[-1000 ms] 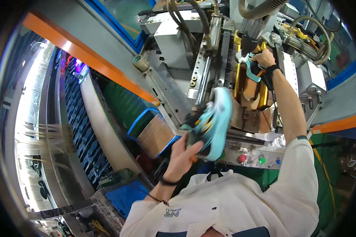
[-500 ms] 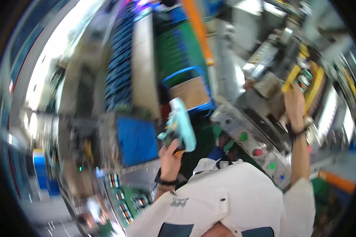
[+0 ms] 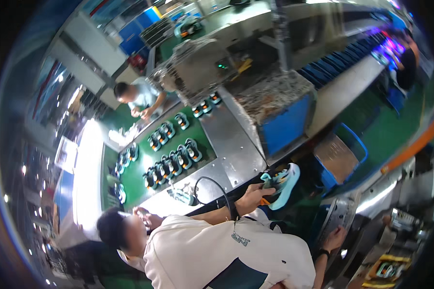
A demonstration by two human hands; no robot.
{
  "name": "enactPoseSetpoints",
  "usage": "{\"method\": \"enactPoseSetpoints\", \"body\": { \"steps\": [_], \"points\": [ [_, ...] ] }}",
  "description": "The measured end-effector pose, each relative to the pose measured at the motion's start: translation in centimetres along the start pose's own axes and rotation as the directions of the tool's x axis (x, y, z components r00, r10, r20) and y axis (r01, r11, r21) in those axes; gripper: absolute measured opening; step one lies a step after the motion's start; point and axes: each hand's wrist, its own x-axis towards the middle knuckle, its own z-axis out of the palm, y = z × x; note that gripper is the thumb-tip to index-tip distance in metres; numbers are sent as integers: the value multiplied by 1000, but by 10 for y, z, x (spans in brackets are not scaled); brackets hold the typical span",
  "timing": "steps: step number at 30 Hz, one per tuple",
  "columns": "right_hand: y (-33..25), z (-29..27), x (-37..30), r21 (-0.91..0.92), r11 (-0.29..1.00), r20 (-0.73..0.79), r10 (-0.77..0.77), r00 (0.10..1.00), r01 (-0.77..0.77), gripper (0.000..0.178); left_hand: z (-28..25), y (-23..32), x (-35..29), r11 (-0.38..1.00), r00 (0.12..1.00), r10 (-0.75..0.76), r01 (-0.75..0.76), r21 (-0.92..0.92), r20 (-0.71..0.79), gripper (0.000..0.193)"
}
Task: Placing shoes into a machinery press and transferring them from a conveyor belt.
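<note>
My left hand (image 3: 254, 198) grips a sneaker (image 3: 283, 187), light teal with a dark collar and orange at the heel. Its pale sole faces right and its toe points up and away. Down at the right, beside a grey machine's control panel (image 3: 340, 217), my right hand (image 3: 332, 239) is empty with loosely bent fingers. A yellow-edged holder (image 3: 386, 270) on the machine, beyond that hand, has a similar shoe in it. Left of my left hand, several teal sneakers (image 3: 176, 161) stand in rows on a green conveyor belt (image 3: 205, 139); one more shoe (image 3: 182, 196) lies at its near edge.
Close on my left is a person (image 3: 130, 236); another (image 3: 142, 98) works across the belt. A metal table (image 3: 238, 164) meets a blue-sided machine (image 3: 284, 127). A blue-framed chair (image 3: 340, 154) stands on the green floor. A third person (image 3: 405, 60) sits at the far right.
My view has swung left, bringing the conveyor and nearby people into sight. My right hand has left the yellow holder and is beside the panel. The sneaker stays in my left hand.
</note>
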Motion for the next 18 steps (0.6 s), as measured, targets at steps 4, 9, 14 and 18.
{"method": "enactPoseSetpoints", "body": {
  "steps": [4, 9, 14, 18],
  "points": [
    [-31, -20, 39, 162, 979, 10, 124, 992, -124, 20, -82, 8, -6, 990, 960, 57, -89, -106, -273, 27],
    [-182, -57, 174, 521, 813, -75, -260, 963, 261, 22, -191, 29, 14, 929, 820, 188, -327, -173, -540, 32],
    [-456, -113, 268, 372, 479, -307, -745, 593, 795, 15, -312, 78, 62, 924, 705, 204, -369, -105, -679, 30],
    [-664, -129, 302, 187, 236, -270, -921, 281, 954, 20, -397, 122, 120, 827, 670, 142, -485, -285, -728, 28]
  ]
}}
